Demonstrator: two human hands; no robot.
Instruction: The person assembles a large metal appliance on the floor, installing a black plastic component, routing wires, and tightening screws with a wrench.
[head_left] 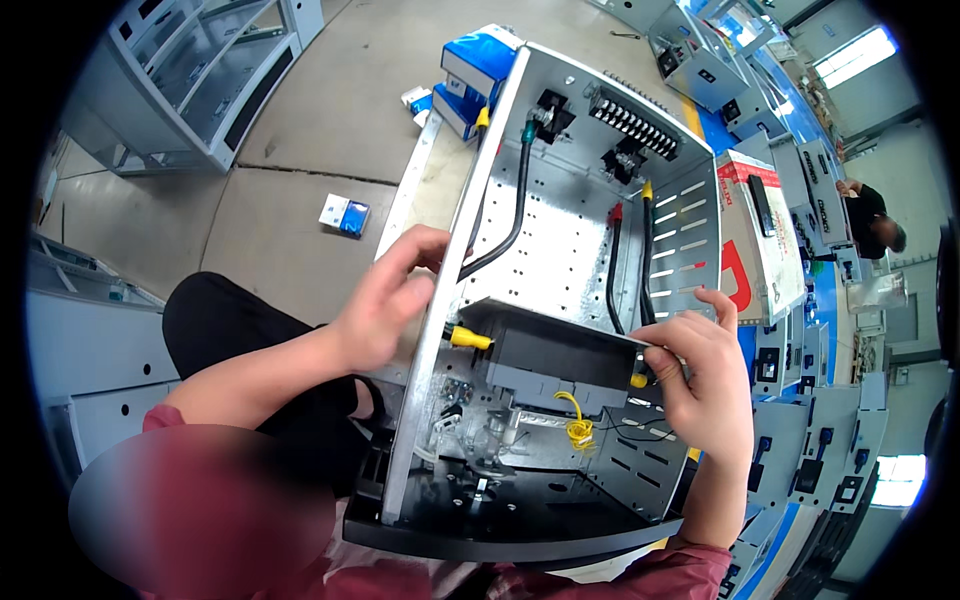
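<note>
A silver metal enclosure (560, 230), open at the top, stands in front of me. Along the outside of its left wall is my left hand (395, 295), thumb and forefinger apart, fingertips hidden at the edge. By the right wall, my right hand (690, 375) bends thumb and forefinger together at the corner of a black plate (560, 345); what they pinch is too small to make out. A yellow-sleeved cable end (470, 338) lies at the plate's left. Black cables (517, 200) run along both side walls. Below the plate sit a grey module (550, 388) and a yellow wire bundle (578, 430).
Blue-and-white boxes (478, 65) are stacked beyond the enclosure's far left corner. A small box (344, 215) lies on the floor. To the right is a large carton (760, 240). Grey cabinet frames (190, 80) stand at left; another person (870, 220) is far right.
</note>
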